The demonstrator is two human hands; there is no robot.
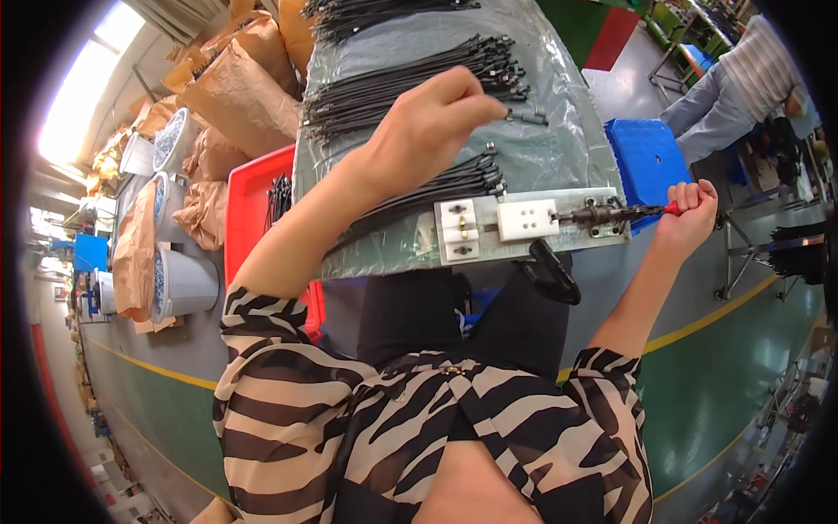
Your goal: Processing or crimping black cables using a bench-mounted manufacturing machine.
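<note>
My left hand (432, 127) is held over a pile of black cables (375, 96), its fingers curled closed. At its thumb tip shows a cable end (531, 117) with a metal fitting; whether the fingers pinch that cable is hidden. A lower bundle of black cables (458, 179) lies below that hand. On the table's near edge sits a metal fixture plate (483, 250) carrying a white slotted block (457, 230) and a white sliding block (527, 220). My right hand (688, 217) grips the red handle (671, 210) of the fixture's toggle clamp (602, 214), at the right.
A film-covered table (567, 131) bears the cables. A black curved handle (552, 272) juts below its edge. Left stand a red tray (249, 210), grey buckets (188, 279) and brown paper sacks (244, 96). Right are a blue plastic stool (648, 157) and another person (742, 83).
</note>
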